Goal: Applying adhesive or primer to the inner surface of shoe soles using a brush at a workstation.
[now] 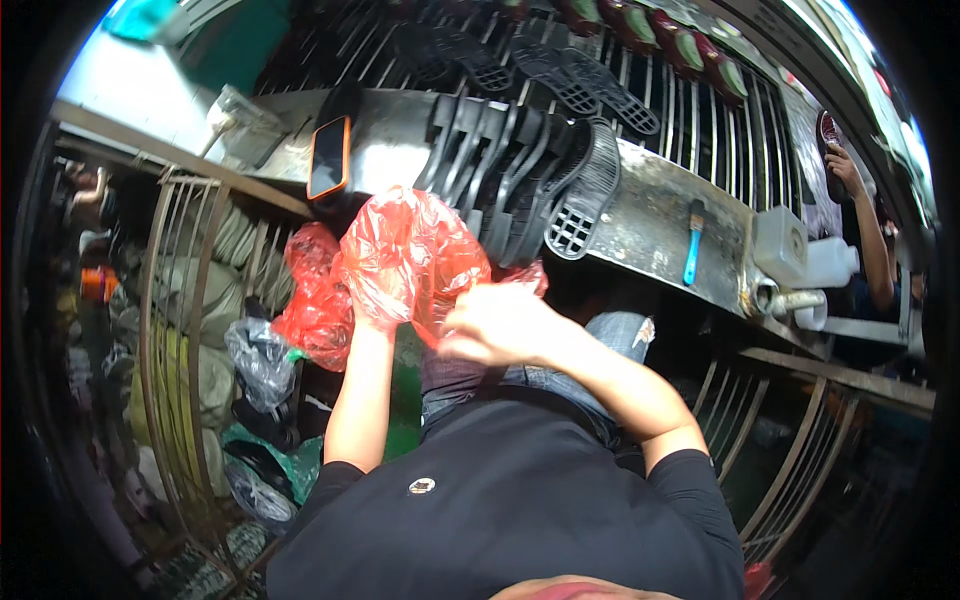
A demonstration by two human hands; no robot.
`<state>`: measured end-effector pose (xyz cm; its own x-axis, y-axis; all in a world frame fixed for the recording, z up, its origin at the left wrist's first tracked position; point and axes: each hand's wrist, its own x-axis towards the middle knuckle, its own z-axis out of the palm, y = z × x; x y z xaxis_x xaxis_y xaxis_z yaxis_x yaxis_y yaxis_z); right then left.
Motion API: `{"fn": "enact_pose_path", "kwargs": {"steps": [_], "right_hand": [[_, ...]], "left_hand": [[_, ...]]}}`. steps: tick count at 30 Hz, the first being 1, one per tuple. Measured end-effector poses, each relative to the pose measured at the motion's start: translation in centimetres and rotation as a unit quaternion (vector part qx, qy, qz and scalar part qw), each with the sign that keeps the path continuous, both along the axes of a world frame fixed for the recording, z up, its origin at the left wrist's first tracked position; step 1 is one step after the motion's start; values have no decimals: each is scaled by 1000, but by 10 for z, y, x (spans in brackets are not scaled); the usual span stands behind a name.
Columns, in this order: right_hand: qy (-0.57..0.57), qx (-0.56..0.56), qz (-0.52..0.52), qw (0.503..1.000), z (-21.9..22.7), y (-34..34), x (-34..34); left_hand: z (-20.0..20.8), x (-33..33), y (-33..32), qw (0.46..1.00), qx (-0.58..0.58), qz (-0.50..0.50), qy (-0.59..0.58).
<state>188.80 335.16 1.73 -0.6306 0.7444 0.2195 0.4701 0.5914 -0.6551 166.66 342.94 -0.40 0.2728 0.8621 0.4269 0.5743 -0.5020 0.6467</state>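
Observation:
A thin red plastic bag [440, 245] is puffed out in front of my body. My left hand [378, 300] reaches up into it, and the plastic covers the fingers, so their pose is hidden. At the bag's lower right edge, the fingers of my right hand [495, 328] are closed on a strip of the plastic. Just beyond the bag, a row of black shoe soles [495, 160] stands on edge on the metal bench [685, 210]. The nearest sole [585, 190] shows its gridded heel.
A phone in an orange case [330, 157] lies left, near a clear container [245, 130]. On the right are a blue-handled brush [693, 245] and a white plastic jug [780, 243]. More soles [585, 80] rest on a slatted rack; another person's hand [845, 168] holds a shoe.

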Motion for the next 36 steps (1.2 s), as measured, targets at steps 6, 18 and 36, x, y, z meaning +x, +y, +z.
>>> {"fn": "enact_pose_path", "kwargs": {"steps": [6,18,36], "right_hand": [[20,231,-118,966,23,135,-2],[-152,200,-53,967,-7,182,13],[-190,137,-81,969,9,172,-4]], "left_hand": [[-71,-61,-36,681,-285,-73,-670],[-203,-220,-192,494,-440,232,-713],[-254,-332,35,859,-235,449,-77]]}}
